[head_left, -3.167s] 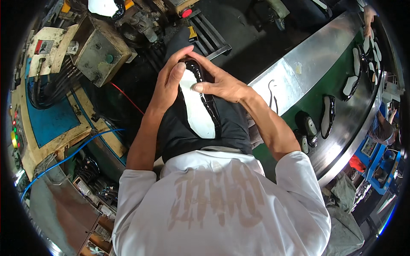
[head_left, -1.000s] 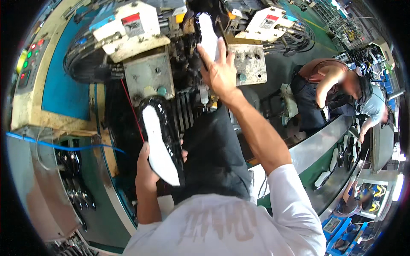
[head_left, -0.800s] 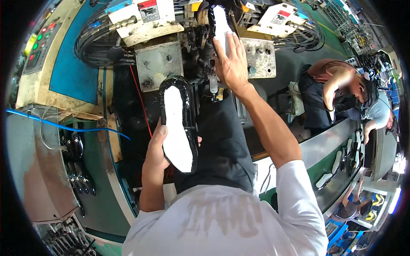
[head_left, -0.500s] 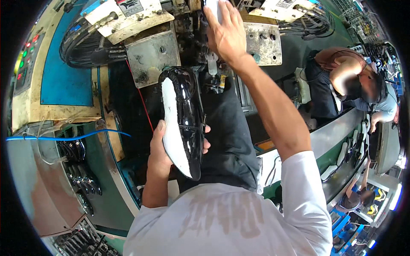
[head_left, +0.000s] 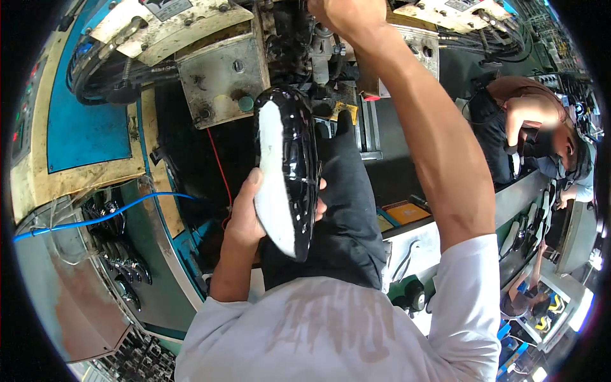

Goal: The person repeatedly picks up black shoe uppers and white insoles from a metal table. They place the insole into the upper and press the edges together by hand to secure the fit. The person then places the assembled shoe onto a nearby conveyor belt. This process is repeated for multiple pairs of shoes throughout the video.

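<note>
My left hand (head_left: 245,207) is wrapped round a glossy black shoe (head_left: 299,165). The shoe stands lengthwise in front of me, its white underside (head_left: 275,172) turned to the left. My thumb lies at the edge of the white face, while the fingertips come round the black upper on the right. At the top of the picture my right hand (head_left: 351,18) reaches up to the machine's dark middle part (head_left: 286,48). The picture's edge cuts off its fingers, so whatever they touch or hold is hidden.
Grey metal boxes (head_left: 223,83) and cable bundles flank the machine. A blue hose (head_left: 114,210) crosses the left side, above a rack of black shoes (head_left: 121,254). To the right, a conveyor (head_left: 464,254) carries shoes, and a person (head_left: 528,121) sits bent beside it.
My right hand has moved up, partly out of the picture; the white piece under its fingers no longer shows. The shoe in my left hand has shifted slightly right and up.
</note>
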`<state>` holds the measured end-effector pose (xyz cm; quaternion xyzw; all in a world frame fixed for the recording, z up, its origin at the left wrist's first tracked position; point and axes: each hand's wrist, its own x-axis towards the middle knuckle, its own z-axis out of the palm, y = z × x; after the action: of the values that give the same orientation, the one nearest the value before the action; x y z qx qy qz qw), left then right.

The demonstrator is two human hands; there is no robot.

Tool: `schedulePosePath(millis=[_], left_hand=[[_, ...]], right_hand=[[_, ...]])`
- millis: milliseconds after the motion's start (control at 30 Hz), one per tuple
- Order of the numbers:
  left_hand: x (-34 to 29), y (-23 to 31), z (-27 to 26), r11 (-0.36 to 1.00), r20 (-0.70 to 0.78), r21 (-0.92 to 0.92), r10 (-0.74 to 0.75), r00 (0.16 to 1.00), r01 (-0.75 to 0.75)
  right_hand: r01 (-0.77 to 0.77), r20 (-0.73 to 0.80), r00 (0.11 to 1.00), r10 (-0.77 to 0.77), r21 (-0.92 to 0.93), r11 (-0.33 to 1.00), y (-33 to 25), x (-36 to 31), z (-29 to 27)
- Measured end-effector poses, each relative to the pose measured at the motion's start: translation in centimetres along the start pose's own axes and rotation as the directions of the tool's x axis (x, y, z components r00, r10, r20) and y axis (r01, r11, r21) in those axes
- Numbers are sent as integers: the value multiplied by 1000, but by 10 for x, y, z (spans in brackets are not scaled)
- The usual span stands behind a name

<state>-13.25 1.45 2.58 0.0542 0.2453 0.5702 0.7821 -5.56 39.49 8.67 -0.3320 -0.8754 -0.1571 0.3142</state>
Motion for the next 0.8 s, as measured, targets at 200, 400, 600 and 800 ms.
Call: schedulePosePath(millis=[200, 400, 600, 800], left_hand=[[-35, 2, -35, 965, -190, 223, 184, 965, -140], [-175, 5, -89, 722, -611, 685, 502, 612, 92], [-417, -37, -240, 389, -557, 625, 830, 37, 677], [-524, 6, -313, 85, -558, 194, 829, 39, 977]], right_hand=[[70, -6, 998, -70, -12, 997, 10, 11, 6], [185, -127, 976, -174, 74, 980, 33, -8, -15], [105, 6, 993, -118, 414, 904, -42, -148, -57], [-405, 373, 888, 269, 358, 841, -57, -330, -142]])
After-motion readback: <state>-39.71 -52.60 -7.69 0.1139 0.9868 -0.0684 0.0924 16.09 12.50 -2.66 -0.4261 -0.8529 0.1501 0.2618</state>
